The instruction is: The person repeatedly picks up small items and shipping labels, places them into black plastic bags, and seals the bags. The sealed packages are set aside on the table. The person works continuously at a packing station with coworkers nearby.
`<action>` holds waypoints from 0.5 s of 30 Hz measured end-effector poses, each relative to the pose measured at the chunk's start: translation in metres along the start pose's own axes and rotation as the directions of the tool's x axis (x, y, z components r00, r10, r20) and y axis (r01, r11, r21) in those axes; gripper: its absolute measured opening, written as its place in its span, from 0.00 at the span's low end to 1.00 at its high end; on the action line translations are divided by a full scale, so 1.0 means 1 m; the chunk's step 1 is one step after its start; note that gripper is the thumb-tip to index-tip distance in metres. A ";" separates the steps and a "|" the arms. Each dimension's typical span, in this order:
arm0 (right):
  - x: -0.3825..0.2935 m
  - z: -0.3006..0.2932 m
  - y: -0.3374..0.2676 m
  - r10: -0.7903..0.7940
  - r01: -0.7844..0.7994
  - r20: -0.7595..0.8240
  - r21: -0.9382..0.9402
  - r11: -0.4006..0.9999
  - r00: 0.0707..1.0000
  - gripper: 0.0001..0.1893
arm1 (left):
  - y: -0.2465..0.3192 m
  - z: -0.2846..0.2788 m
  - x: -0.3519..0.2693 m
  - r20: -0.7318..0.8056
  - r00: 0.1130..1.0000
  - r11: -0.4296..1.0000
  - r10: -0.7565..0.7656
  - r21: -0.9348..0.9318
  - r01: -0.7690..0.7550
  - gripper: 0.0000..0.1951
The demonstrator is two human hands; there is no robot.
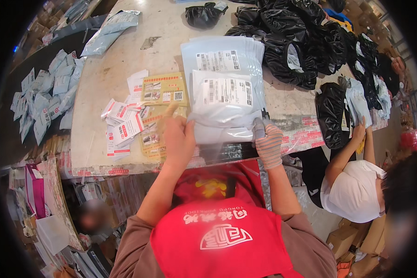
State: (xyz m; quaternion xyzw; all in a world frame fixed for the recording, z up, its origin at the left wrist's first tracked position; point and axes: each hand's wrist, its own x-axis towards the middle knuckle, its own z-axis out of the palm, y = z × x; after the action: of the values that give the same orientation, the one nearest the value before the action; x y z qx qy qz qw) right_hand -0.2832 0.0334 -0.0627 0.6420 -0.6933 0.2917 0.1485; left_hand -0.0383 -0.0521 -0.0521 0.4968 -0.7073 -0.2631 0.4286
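A white plastic mailing bag point(226, 116) with a printed label lies in front of me, its near end folded and bulging. It rests on a stack of similar labelled mailing bags point(217, 45). My right hand point(268, 142), in a striped knit glove, grips the bag's near right corner, thumb on top. My left hand point(179, 137) is at the bag's left edge, thumb against the plastic, index finger extended over yellow printed cards point(163, 85). Whether its hidden fingers pinch the bag cannot be seen. Black plastic point(226, 153) lies under the near end at the table edge.
White and red printed packets point(123, 121) lie left of the cards on the worn table point(111, 69). Black elasticated covers point(285, 45) are heaped at the back right. Filled mailing bags point(48, 90) pile up at far left. A co-worker point(354, 187) handles another bag at right.
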 end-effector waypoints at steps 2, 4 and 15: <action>0.004 0.001 0.001 0.099 -0.104 0.104 0.052 0.993 0.990 0.08 | -0.001 -0.002 0.004 0.122 0.979 0.977 -0.163 -0.116 0.177 0.27; 0.028 -0.023 -0.018 0.443 -0.571 0.371 0.394 0.720 0.816 0.12 | -0.014 -0.004 0.007 0.167 0.963 0.968 -0.209 -0.105 0.228 0.30; 0.032 -0.051 -0.046 -0.107 -0.690 0.764 0.501 -0.522 0.637 0.32 | 0.026 -0.022 0.012 0.487 0.837 0.589 -0.249 -0.610 0.530 0.42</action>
State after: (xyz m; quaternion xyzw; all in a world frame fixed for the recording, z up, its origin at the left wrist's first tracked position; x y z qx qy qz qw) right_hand -0.2514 0.0383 0.0057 0.2216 -0.3172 0.5696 -0.7252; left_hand -0.0338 -0.0526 -0.0161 0.3755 -0.4794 -0.6929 0.3861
